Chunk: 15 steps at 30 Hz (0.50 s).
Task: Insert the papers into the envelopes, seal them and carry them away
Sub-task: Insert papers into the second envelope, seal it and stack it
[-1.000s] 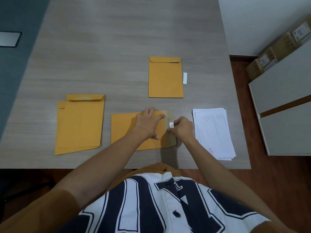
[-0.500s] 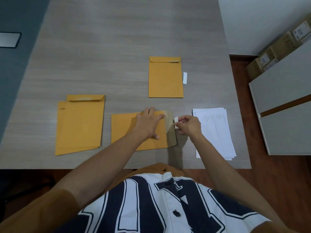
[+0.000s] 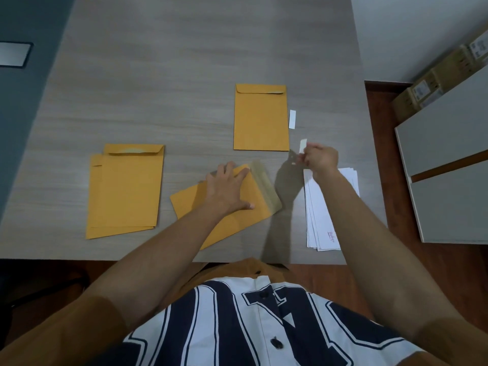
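Note:
A brown envelope (image 3: 260, 211) lies tilted near the table's front edge, its flap open toward the right with the glue band showing. My left hand (image 3: 227, 188) rests flat on it with spread fingers. My right hand (image 3: 318, 158) is raised to the right of the flap and pinches a small white peel-off strip (image 3: 303, 146). A stack of white papers (image 3: 323, 217) lies under my right forearm. A closed envelope (image 3: 261, 118) lies farther back, and a pile of envelopes (image 3: 125, 192) sits at the left.
Another white strip (image 3: 292, 118) lies beside the far envelope. The grey wood table (image 3: 171, 62) ends at the right, where a white cabinet (image 3: 449, 165) and cardboard boxes (image 3: 435, 80) stand on the floor.
My right hand has pulled the white strip off the flap and moved up and to the right. The envelope under my left hand has rotated slightly counter-clockwise.

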Available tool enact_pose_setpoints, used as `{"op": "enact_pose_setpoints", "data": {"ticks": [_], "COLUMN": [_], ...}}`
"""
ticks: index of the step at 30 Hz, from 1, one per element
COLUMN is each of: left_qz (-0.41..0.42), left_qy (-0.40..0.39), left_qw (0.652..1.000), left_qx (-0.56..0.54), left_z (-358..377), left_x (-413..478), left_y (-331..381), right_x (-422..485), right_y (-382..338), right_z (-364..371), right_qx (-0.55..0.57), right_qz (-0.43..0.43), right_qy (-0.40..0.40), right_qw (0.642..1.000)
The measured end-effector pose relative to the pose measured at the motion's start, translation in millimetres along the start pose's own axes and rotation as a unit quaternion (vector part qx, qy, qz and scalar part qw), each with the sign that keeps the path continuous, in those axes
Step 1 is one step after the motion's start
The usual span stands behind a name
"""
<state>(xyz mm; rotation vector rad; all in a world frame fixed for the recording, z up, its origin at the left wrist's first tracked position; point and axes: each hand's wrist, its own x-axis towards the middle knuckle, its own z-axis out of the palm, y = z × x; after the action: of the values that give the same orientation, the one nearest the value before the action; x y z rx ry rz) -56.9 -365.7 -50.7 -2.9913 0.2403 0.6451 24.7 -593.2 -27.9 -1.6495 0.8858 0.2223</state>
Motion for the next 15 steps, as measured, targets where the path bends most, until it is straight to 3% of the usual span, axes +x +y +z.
{"op": "enact_pose_setpoints", "data": {"ticks": [6,8,11,15], "left_qz": [-0.104,-0.104,-0.098,-0.099], "left_qy": [0.011,0.01,-0.019,-0.011], "left_qw": [0.994,0.993,0.989,0.989], "left_qx": [-0.031,-0.056,-0.106,-0.11], "left_z": [1.8,1.5,-1.5,-0.2], "left_x": [-3.5,-5.4,-7.6,-13.0], "left_y": [-0.3,-2.3,-8.2,-16.4], "right_x": [11.3,-3.0,-33.8,-53.8], "right_y": [-13.4,-0.8,20.8,50.5], "right_z": [-1.1,1.1,9.7,27.8], "right_qx": [-0.045,-0.128,-0.251,-0.383], "right_qz": [0.028,-0.03,-0.165,-0.249], "right_qy": [-0.001,0.005,-0.047,-0.155], "right_qw": [0.999,0.991,0.953,0.876]}}
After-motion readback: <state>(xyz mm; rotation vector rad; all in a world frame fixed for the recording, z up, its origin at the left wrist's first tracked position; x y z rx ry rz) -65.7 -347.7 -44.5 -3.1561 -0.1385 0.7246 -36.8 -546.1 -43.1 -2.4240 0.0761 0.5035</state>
